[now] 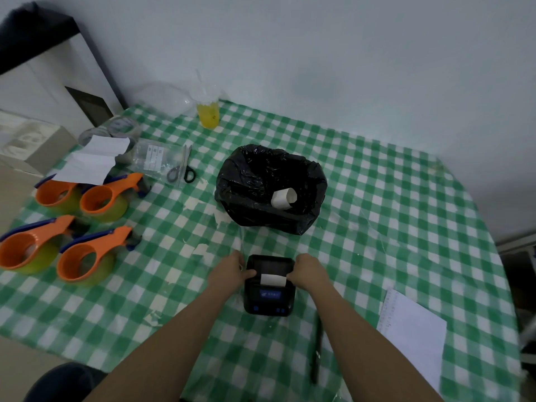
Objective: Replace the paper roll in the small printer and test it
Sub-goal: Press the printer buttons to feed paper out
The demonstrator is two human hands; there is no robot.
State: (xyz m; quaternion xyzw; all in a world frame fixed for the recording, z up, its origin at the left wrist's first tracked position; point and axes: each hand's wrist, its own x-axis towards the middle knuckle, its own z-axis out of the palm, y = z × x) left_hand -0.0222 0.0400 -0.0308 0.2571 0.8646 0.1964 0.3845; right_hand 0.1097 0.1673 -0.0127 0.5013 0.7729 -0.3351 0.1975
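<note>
Printer (pixel 269 285) near centre of worktop (pixel 377 198). Left hand (pixel 232 269) and right hand (pixel 309 271) gripping opposite sides, steadying lid. Paper (pixel 272 279) protruding from slot, ready for test. Old core (pixel 284 198) discarded in far bag (pixel 246 181).

Printer (pixel 269 288) on table (pixel 377 198), between hands; bin (pixel 271 188) behind it; tape dispensers (pixel 69 224) left.
</note>
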